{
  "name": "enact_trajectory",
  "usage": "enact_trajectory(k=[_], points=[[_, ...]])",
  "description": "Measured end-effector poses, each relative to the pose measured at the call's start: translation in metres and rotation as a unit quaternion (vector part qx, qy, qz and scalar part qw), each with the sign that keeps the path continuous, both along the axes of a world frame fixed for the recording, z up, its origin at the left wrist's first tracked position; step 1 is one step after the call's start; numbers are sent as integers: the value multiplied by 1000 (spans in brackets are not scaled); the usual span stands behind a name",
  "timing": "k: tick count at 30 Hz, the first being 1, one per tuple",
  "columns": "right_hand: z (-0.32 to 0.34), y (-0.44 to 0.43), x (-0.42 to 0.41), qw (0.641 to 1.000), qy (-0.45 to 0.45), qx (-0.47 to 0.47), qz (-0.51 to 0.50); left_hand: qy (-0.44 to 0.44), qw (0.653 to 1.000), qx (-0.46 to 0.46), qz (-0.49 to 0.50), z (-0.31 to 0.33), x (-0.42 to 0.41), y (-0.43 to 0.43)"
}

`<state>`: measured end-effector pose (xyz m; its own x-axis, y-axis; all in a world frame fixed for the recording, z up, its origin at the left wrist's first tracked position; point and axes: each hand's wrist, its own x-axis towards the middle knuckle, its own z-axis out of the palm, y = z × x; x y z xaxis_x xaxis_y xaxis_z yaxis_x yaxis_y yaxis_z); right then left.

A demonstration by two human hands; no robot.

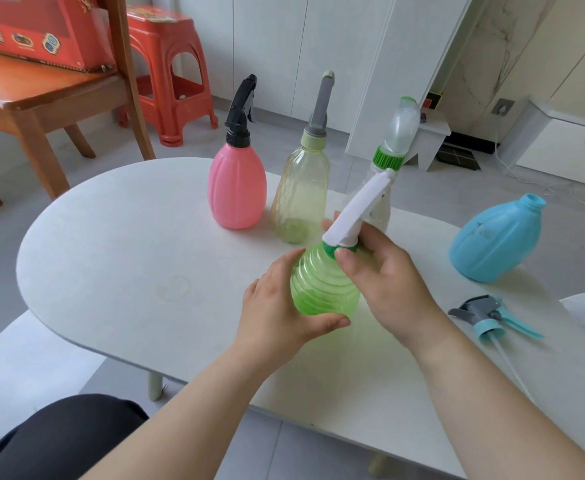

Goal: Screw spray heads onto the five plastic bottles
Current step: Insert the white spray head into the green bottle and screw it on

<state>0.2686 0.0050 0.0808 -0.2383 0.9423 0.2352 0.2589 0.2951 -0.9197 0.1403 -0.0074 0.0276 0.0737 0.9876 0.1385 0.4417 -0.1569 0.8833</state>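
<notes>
1. Green bottle is held tilted above the middle of the bench: the left hand is wrapped around its ribbed body, and the right hand pinches the green collar under the white spray head. If the collar sits crooked on the neck, it could cross-thread and jam before it seats.
2. The body looks thin and soft, so a hard squeeze from the left hand might buckle it and let it turn together with the collar, leaving the head loose.
3. The long white head points toward the clear bottle with a green collar just behind it. A wide twist could knock that bottle over, and perhaps the pale yellow bottle and pink bottle standing beside it.
4. The blue bottle lies open-necked at the right of the bench, well apart from its grey-and-blue spray head, which lies near the right forearm. A sweep of that arm might push the head and its thin dip tube off the edge.
</notes>
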Motion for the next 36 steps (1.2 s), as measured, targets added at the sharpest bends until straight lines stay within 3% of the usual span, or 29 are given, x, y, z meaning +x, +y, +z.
enact_trajectory(k=[7, 9, 12, 15, 17, 20, 25, 30, 36], points=[[-3, 6, -13, 989, 5, 25, -143, 2, 999, 26, 44, -5, 9, -4], [0, 9, -6, 993, 32, -11, -109, -28, 1000, 6, -5, -6, -2, 0], [10, 13, 11, 991, 87, -95, 44, -54, 990, -44, -126, -2, -28, 11], [15, 17, 17, 973, 86, -149, 151, -73, 972, -76, -210, 2, -32, 18], [17, 19, 13, 975, 74, -147, 149, -111, 967, -78, -215, 0, -25, 20], [14, 13, 3, 993, 39, -90, 66, -145, 973, -57, -172, -7, -17, 19], [3, -3, -4, 998, -15, 9, -57, -121, 987, 6, -105, -9, -7, 10], [15, 1, 0, 996, -90, 3, -5, -68, 994, 10, -89, -7, -7, 4], [19, 12, 5, 988, 33, -96, 118, -127, 970, -59, -200, -4, -22, 11]])
